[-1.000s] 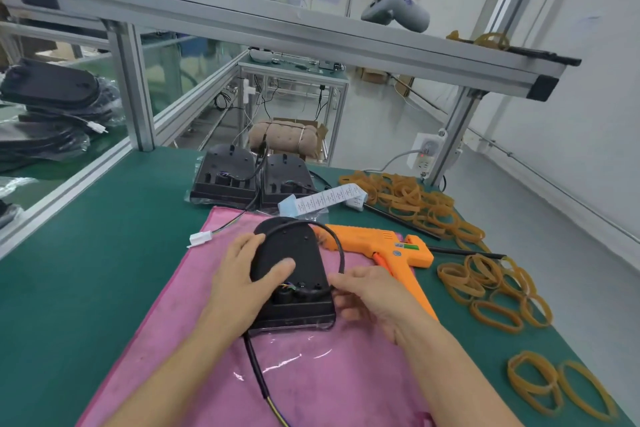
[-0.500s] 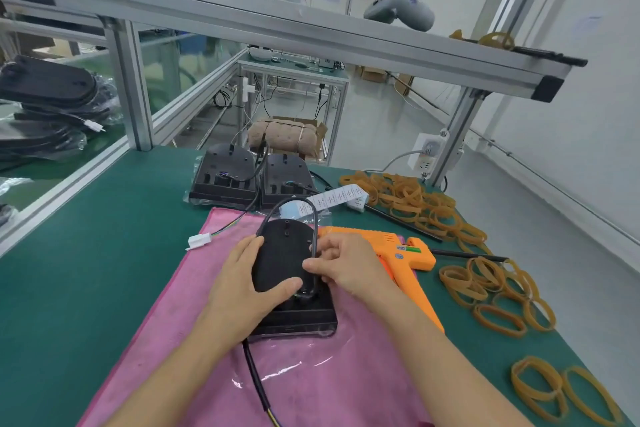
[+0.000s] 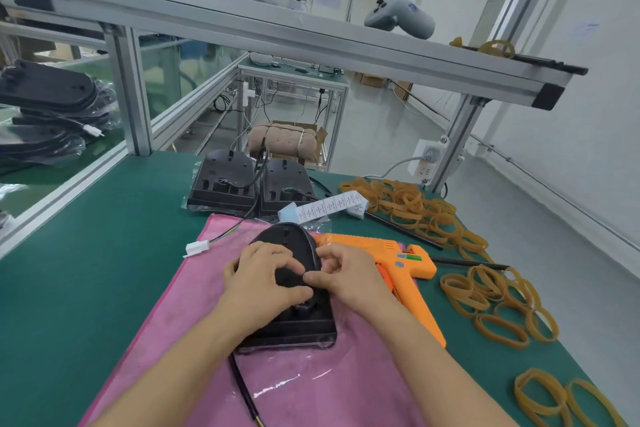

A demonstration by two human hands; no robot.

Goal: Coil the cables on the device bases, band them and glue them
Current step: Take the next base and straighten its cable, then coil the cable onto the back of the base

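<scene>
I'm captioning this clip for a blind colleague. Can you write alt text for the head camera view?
Both hands, left hand and right hand, pinch a black cable on top of a black device base lying on a pink cloth. An orange glue gun lies just right of the base, with loose rubber bands scattered further right on the green table.

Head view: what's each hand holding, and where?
Both hands are on the black device base on the pink cloth. The left hand grips its left side; the right hand pinches the black cable atop it.
</scene>
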